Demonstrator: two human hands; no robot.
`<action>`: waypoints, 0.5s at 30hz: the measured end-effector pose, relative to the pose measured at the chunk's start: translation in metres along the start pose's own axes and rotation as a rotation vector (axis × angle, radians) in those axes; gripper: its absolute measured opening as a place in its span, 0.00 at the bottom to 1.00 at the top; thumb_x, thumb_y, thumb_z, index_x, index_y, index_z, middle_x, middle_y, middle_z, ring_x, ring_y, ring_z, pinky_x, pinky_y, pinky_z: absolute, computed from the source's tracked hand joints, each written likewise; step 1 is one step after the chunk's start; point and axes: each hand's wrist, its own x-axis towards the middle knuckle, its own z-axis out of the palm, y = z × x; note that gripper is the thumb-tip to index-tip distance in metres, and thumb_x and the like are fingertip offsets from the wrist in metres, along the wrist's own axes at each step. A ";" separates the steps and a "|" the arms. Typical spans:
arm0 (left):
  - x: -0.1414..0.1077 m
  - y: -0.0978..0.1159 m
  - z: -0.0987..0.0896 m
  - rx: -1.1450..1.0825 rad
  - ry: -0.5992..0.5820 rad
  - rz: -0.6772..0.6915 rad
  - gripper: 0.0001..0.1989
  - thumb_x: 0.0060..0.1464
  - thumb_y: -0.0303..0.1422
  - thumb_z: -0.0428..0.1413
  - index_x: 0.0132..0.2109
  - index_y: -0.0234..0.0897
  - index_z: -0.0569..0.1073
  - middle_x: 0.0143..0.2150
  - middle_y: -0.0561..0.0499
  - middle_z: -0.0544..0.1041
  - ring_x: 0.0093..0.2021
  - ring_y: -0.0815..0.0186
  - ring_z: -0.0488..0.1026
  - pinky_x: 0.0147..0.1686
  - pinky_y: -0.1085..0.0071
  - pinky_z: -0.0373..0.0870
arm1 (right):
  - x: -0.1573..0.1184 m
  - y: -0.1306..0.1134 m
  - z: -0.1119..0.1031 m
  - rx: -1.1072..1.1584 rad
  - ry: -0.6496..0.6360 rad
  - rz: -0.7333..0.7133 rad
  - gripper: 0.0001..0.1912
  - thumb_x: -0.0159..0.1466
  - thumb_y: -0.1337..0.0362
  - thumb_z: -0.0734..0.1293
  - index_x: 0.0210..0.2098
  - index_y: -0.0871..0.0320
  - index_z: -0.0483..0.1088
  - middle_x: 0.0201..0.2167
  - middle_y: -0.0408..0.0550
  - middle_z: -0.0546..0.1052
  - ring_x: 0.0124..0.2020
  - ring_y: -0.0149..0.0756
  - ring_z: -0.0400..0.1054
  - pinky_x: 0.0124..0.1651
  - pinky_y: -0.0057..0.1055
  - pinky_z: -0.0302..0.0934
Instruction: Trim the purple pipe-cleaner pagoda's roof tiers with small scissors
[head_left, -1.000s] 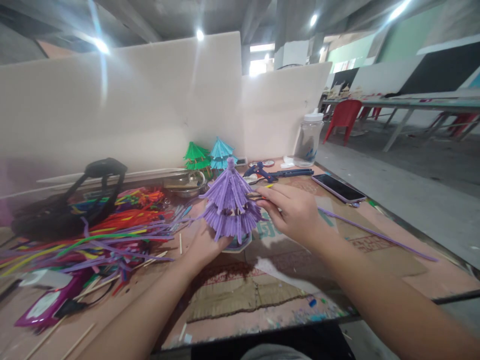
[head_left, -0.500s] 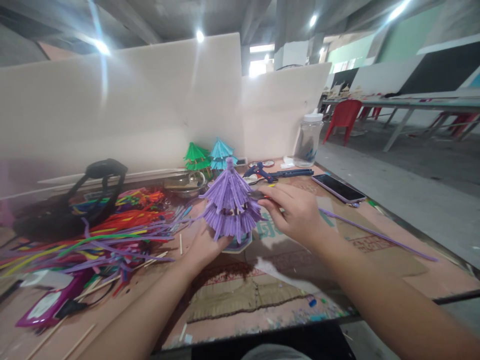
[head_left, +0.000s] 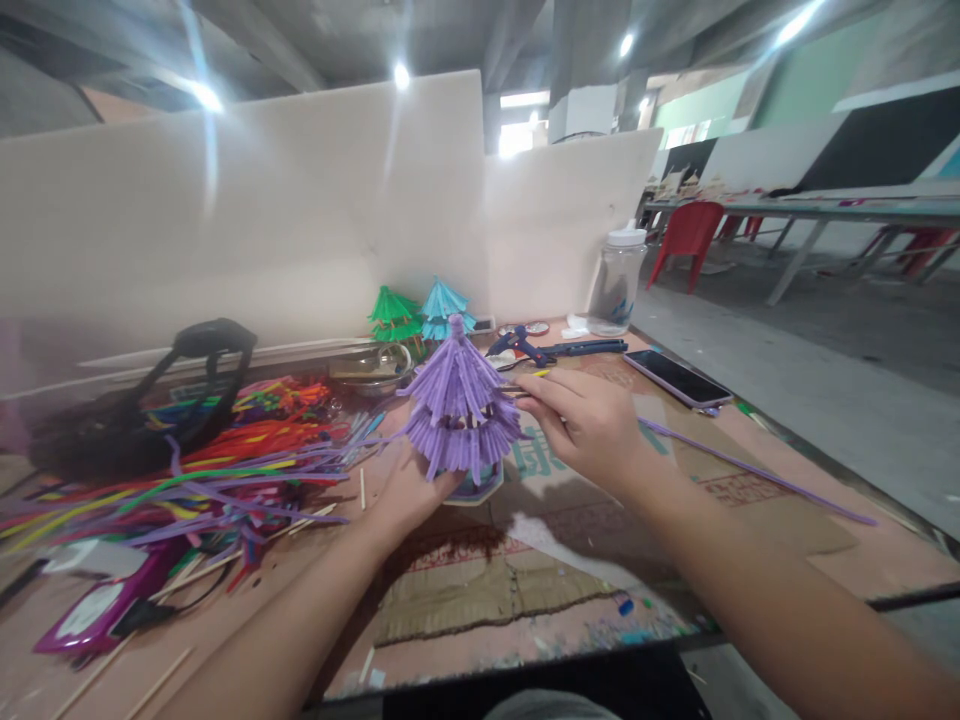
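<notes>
v. little changed in last sec: purple model [head_left: 459,390] has its peak a touch further l.; r. hand [head_left: 585,415] stays by the roof's r. edge, fingers pinching a thin dark tool [head_left: 511,390]. prob. means fiddly work at one spot. l. hand [head_left: 412,490] is at the model's lower l. side, fingers mostly hidden, can't tell if gripping. model: two cone-like tiers of fuzzy, ridged strips w/ stubby tip, flat angular base, above corrugated cardboard [head_left: 450,600] on the desk [head_left: 892,560].
</notes>
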 end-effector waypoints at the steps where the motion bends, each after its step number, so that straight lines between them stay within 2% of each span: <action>1: 0.000 0.001 0.000 -0.003 -0.001 0.000 0.27 0.54 0.42 0.53 0.57 0.31 0.74 0.60 0.39 0.76 0.61 0.49 0.71 0.60 0.54 0.68 | 0.000 0.000 0.000 0.002 0.001 0.000 0.13 0.72 0.60 0.61 0.46 0.59 0.74 0.31 0.48 0.79 0.32 0.35 0.71 0.36 0.31 0.58; 7: 0.001 0.007 -0.004 -0.025 -0.021 0.025 0.24 0.54 0.41 0.54 0.55 0.37 0.76 0.57 0.45 0.79 0.60 0.52 0.73 0.61 0.60 0.68 | -0.001 0.000 0.002 0.006 0.008 -0.002 0.12 0.71 0.60 0.62 0.46 0.59 0.74 0.33 0.49 0.80 0.34 0.35 0.72 0.37 0.31 0.60; 15: 0.000 0.000 0.000 -0.002 -0.001 0.028 0.26 0.54 0.40 0.55 0.57 0.34 0.74 0.59 0.41 0.77 0.60 0.51 0.72 0.60 0.59 0.69 | 0.000 0.001 0.003 -0.016 0.029 -0.014 0.12 0.71 0.61 0.62 0.45 0.61 0.74 0.31 0.48 0.78 0.31 0.35 0.70 0.35 0.32 0.58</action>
